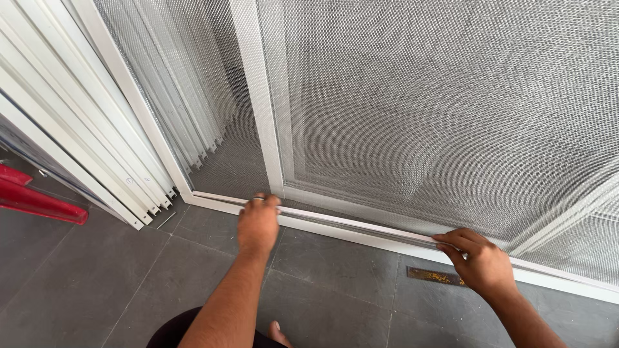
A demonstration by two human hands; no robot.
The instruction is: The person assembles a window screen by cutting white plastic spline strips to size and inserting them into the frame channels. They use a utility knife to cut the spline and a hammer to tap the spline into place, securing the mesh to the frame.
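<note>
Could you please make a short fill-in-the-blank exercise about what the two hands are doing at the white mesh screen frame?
1. Both hands rest on the long white strip along the ____ edge of the white-framed mesh screen.
2. The left hand wears a ____ on one finger.
3. The right hand pinches the strip near its ____ end.
4. The grey tiled floor has a ____ object at far left.

Missing words: bottom; ring; right; red

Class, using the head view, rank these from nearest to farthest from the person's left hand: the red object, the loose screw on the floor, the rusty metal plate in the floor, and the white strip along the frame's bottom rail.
Measured from the left hand:
1. White strip: under its fingers, touching.
2. Loose screw: on the tiles to its left.
3. Rusty metal plate: lower right, near the right hand.
4. Red object: far left edge.
</note>
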